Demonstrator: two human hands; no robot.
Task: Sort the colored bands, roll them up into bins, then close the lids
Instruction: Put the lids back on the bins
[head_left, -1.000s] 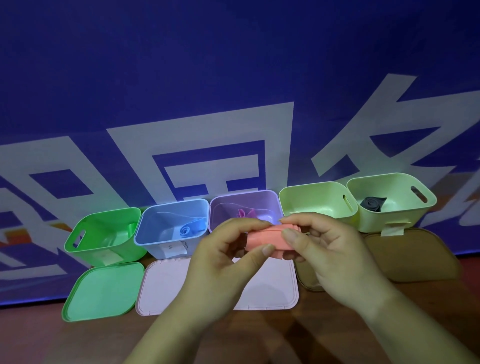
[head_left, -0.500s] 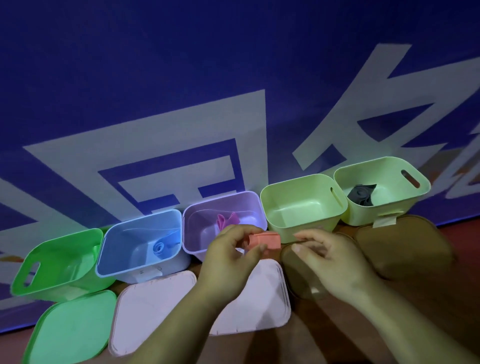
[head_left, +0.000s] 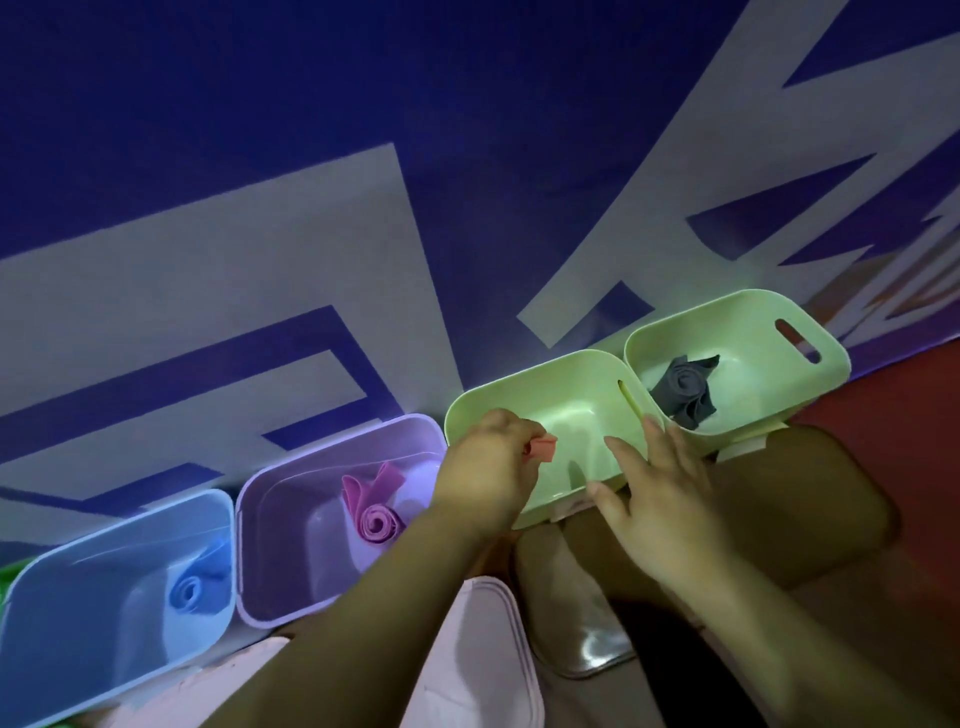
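- The blue bin (head_left: 104, 613), purple bin (head_left: 332, 519) and two light green bins sit in a row along the table's far edge, each open.
- Your left hand (head_left: 488, 467) is pinched shut on the rolled coral band (head_left: 543, 448), over the near green bin (head_left: 550, 410).
- Your right hand (head_left: 660, 499) is spread, fingers apart, touching that bin's front rim.
- A dark band (head_left: 683, 389) lies in the far green bin (head_left: 737, 343).

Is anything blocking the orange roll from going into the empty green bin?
Nothing visible. The left hand holds the orange roll over the open, empty green bin; the right hand rests at its front corner.
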